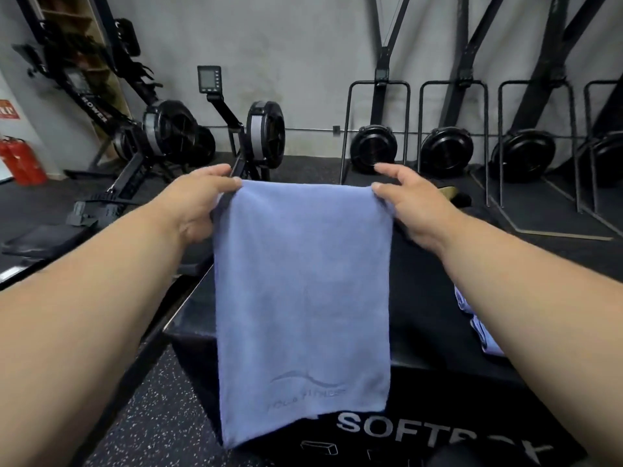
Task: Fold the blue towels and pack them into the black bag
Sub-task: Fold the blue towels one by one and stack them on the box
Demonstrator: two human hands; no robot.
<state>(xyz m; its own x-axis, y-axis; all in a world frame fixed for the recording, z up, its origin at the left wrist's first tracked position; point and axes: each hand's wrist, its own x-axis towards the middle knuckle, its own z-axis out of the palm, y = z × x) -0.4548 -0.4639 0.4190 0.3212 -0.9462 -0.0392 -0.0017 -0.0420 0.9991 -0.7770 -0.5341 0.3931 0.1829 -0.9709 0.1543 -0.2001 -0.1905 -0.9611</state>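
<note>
1. Room: a gym with a grey wall [286,45] and a black speckled rubber floor [161,416].
2. Rowing machines [161,136] stand at the left along the wall; upright black machines with round fan housings [372,148] stand in a row at the right. Two red fire extinguishers [20,160] sit at the far left.
3. Surface: a black padded box [438,332] printed "SOFTBOX" on its near face, directly below the hands.
4. Blue towel [303,298], held in the air above the surface, hanging flat and upright with its lower edge in front of the box's near face; a faint logo shows near the bottom.
5. More blue cloth [478,328] lies on the surface at the right, partly hidden behind the right forearm.
6. Left hand [199,203]: grip closed in a pinch, thumb and fingers on the towel's top left corner.
7. Right hand [414,203]: grip closed in a pinch on the top right corner.
</note>
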